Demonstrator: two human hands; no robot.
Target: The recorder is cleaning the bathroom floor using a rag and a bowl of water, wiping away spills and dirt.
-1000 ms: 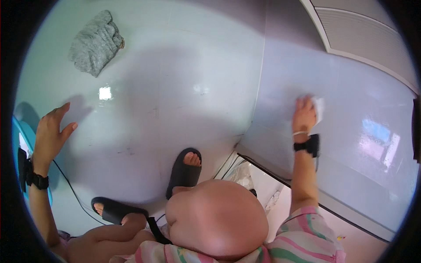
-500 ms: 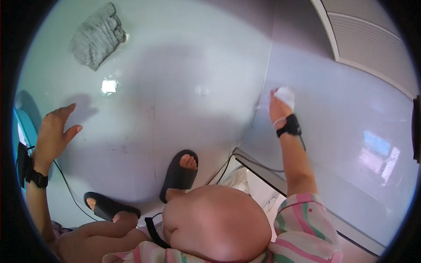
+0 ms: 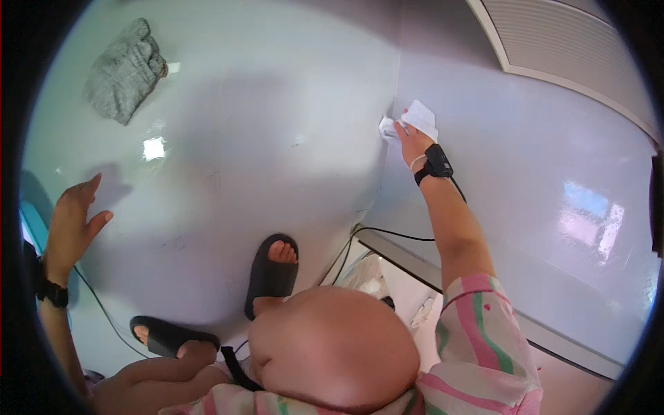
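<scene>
At the upper right, my right hand [image 3: 413, 144] presses a white cloth [image 3: 420, 119] against the line where the pale floor [image 3: 228, 207] meets a glossy whitish panel [image 3: 512, 207]. Part of the cloth sticks out past the fingers on both sides. My left hand [image 3: 72, 221] is at the far left with nothing in it, its fingers apart and its thumb out. Beyond that hand, a crumpled grey cloth [image 3: 124, 72] lies on the floor. Each wrist wears a dark strapped band.
My feet in black slides [image 3: 273, 277] are on the floor near the bottom. A black cable [image 3: 394, 234] runs from the right wrist over the panel's lower corner. A louvred grey panel [image 3: 567, 59] stands at the top right. Something teal [image 3: 33, 227] shows at the left edge.
My right hand has gone farther away along the seam, and the cloth now shows spread on both sides of the fingers. The whole view has shifted slightly. My left hand stays empty.
</scene>
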